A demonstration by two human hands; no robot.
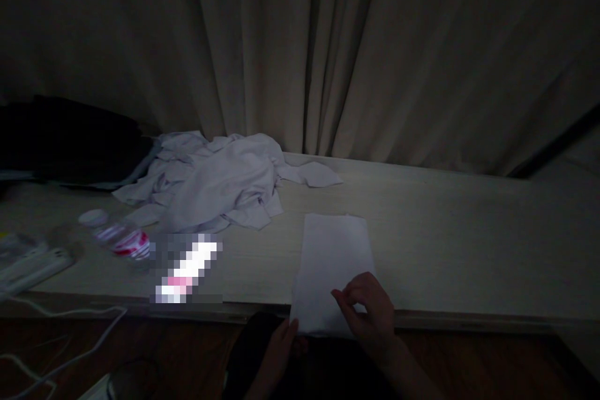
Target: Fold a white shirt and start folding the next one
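A flat white rectangular piece of cloth (332, 250) lies on the pale tabletop, its near end reaching over the front edge. Its surface is smooth and its edges look slightly uneven. My left hand (284, 340) grips the near left corner, thumb on top and fingers underneath. Above the near right part of the cloth is my right hand (368, 309), with thumb and index finger pinched together. Whatever that pinch may hold is too small and dark to see. Behind and to the left lies a crumpled heap of white cloth (225, 178).
Left of the cloth are a clear plastic bottle (117, 234) lying on its side and a bright pixelated patch. Dark folded fabric (70, 140) sits at the back left, a white device (35, 269) at the far left. White cables (94, 350) hang below; a curtain (276, 44) closes the back.
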